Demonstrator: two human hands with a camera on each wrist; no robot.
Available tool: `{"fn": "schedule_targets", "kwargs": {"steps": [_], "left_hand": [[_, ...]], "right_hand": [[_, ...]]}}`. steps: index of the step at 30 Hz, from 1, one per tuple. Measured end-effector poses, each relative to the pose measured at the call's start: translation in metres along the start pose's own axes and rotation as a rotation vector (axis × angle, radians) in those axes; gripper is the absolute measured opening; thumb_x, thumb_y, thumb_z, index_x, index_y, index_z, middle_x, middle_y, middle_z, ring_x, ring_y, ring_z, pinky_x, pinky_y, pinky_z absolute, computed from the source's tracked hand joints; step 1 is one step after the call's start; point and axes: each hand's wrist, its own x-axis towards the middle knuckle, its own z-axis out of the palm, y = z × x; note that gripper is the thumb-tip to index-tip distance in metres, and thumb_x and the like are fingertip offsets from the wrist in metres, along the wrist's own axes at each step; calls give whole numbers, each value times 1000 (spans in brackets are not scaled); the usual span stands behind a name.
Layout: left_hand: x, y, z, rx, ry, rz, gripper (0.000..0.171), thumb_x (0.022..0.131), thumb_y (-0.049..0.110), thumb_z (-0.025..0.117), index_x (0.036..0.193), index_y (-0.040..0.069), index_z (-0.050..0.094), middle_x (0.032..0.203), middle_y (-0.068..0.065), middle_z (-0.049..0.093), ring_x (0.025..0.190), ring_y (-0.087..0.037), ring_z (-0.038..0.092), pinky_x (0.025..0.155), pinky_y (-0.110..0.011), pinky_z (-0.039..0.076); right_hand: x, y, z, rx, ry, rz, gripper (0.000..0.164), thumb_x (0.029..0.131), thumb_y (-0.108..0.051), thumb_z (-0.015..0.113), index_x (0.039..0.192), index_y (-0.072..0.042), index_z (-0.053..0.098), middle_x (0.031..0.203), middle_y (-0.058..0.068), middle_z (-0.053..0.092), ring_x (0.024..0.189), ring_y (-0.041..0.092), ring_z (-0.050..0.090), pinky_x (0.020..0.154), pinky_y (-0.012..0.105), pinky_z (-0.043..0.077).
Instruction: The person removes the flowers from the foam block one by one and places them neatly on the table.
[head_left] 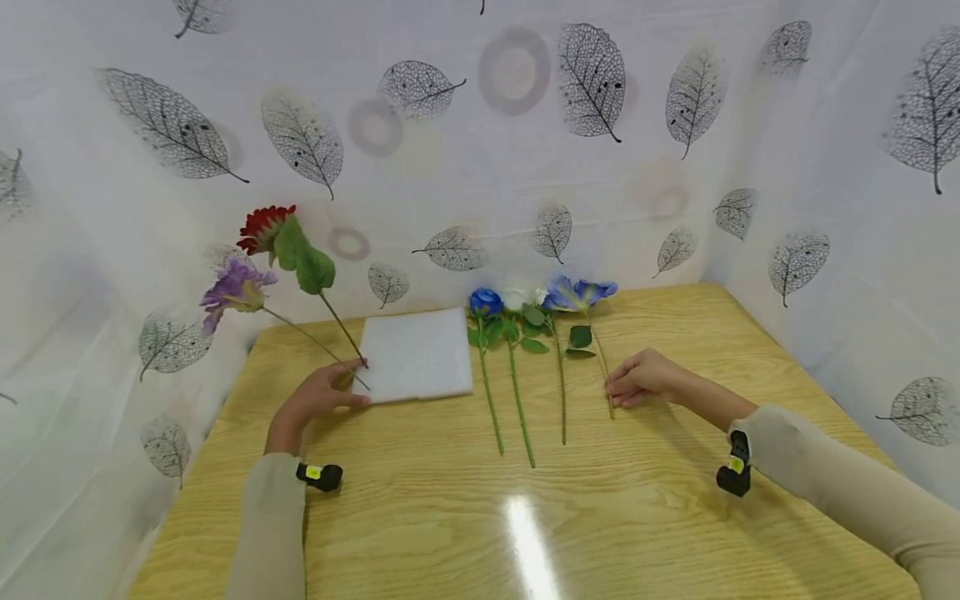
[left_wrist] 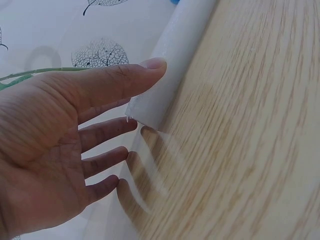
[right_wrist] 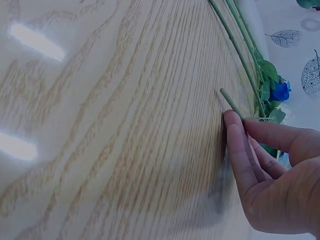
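A white foam block (head_left: 416, 354) lies on the table, with a red flower (head_left: 264, 231) and a purple flower (head_left: 234, 292) leaning left, their stem ends at its left side. My left hand (head_left: 324, 393) is at the block's left end, its fingers extended; in the left wrist view, the thumb and fingertips meet the foam (left_wrist: 172, 65) near its corner. Farther right, my right hand (head_left: 647, 379) pinches the lower stem of a blue-violet flower (head_left: 577, 292) between thumb and fingers. The stem's cut end (right_wrist: 227, 97) pokes out past the fingertips.
Between the block and my right hand lie a blue rose (head_left: 486, 302), a white rose (head_left: 516, 298) and another stemmed flower, stems toward me. A leaf-print curtain (head_left: 465, 183) hangs behind the wooden table (head_left: 420, 517) and along both sides.
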Motion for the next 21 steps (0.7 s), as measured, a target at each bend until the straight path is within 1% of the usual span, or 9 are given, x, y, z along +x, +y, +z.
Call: {"fn": "schedule_targets", "kwargs": {"steps": [6,13,21], "left_hand": [[0,0,0,-13,-2,-4,86,88,31,81,157,4,38,163,-29,29,151,-52,22,121,-67,24],[-1,0,-1,-5,1,-7,86,88,33,81,158,6,38,163,-29,28,151,-52,22,120,-67,24],[0,-4,0,-7,4,1,86,89,33,81,158,6,38,163,-28,29,151,-51,22,121,-67,24]], "right_hand": [[1,0,0,-25,-25,-5,37,94,-2,69,124,18,62,96,9,79,74,15,76,73,32,64],[4,0,2,-39,-56,4,37,95,-3,69,124,18,62,87,9,78,73,15,76,72,31,64],[7,-1,7,-39,-74,12,34,94,-3,70,121,17,64,82,9,78,72,15,76,71,30,64]]}}
